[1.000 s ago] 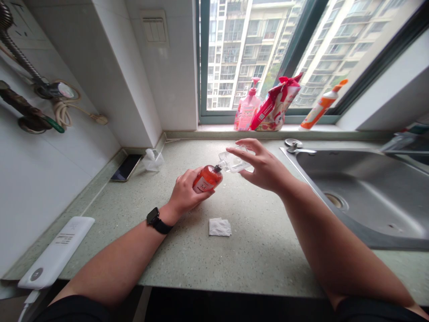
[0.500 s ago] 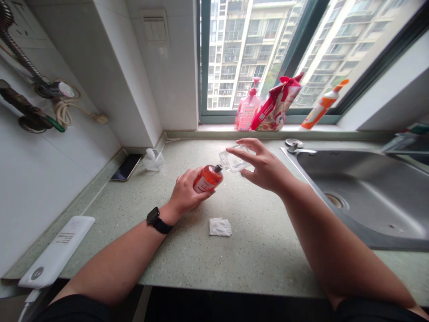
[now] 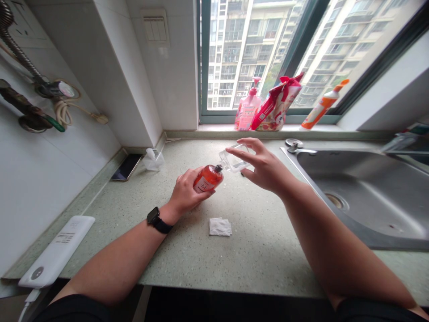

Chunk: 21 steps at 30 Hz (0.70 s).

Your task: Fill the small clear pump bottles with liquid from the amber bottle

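Observation:
My left hand (image 3: 187, 190) is wrapped round a bottle of orange-red liquid (image 3: 208, 178) with a pale label. The bottle tilts to the right, its dark threaded neck uncapped. In my right hand (image 3: 259, 165) is a clear bottle (image 3: 236, 158), gripped between fingers and thumb and tipped so its neck points down and left. The two bottle mouths meet or nearly meet; whether liquid is passing between them I cannot tell. A small dark piece, partly hidden, shows by my right thumb. Below the bottles, a folded white tissue (image 3: 220, 226) lies on the speckled counter (image 3: 187, 264).
A steel sink (image 3: 368, 192) with a tap (image 3: 298, 147) is on the right. A phone (image 3: 126, 167) and a crumpled clear plastic piece (image 3: 153, 159) lie back left; a white power bank (image 3: 56, 250) sits front left. A pump bottle (image 3: 248, 109), red bag (image 3: 278, 105) and orange-white bottle (image 3: 320, 109) line the sill.

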Tool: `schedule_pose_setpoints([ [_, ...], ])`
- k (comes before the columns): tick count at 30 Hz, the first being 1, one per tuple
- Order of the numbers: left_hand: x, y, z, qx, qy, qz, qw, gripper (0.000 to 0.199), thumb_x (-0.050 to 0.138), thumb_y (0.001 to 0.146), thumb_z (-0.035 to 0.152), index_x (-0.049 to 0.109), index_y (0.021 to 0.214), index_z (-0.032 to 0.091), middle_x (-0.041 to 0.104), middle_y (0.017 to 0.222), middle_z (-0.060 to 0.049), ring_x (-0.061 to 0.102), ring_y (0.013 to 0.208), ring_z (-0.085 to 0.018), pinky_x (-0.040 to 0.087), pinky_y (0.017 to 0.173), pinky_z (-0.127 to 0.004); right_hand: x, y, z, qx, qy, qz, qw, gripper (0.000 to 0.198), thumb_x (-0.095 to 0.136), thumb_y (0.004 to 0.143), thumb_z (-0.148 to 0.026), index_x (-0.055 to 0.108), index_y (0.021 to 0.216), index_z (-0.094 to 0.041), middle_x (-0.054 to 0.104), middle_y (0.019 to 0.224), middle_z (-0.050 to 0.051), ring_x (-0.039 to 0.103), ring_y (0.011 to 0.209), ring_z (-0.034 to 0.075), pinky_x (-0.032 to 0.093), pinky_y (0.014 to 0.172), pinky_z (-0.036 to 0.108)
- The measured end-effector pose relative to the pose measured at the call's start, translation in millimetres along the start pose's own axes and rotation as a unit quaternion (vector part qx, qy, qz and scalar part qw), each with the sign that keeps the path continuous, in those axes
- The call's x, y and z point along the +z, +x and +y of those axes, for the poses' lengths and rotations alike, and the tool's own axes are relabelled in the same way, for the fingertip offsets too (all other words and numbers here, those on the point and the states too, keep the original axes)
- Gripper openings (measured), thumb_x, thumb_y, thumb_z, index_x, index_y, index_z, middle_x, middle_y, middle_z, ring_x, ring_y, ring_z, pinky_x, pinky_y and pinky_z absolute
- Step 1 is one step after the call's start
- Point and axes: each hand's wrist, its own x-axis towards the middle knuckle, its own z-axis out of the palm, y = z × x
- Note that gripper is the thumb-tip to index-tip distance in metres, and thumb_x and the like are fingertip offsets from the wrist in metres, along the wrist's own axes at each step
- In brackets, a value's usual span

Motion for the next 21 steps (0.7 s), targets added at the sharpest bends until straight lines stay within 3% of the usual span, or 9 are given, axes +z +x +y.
schedule_pose_setpoints([
  [13,-0.7,0.3,1.9,-0.004,-0.002,-0.004,1.000,0.074,0.086,0.086,0.053,0.058,0.149,0.028,0.072,0.128,-0.009,0.069,0.116,-0.031,0.054,0.105,-0.048,3.0,1.0,-2.1,-0.005,0.022,0.013,1.000,0.086,0.062,0.083,0.003,0.058,0.154,-0.046,0.049,0.156,0.006,0.059,0.140,0.032,0.058,0.115,0.059],
  [21,-1.0,0.4,2.5,0.000,-0.003,-0.002,1.000,0.074,0.087,0.085,0.053,0.059,0.149,0.028,0.073,0.127,-0.009,0.070,0.115,-0.031,0.055,0.104,-0.048,2.4,-0.1,-2.6,0.002,0.010,0.009,1.000,0.085,0.061,0.083,0.003,0.059,0.153,-0.046,0.052,0.155,0.007,0.063,0.135,0.032,0.062,0.110,0.057],
])
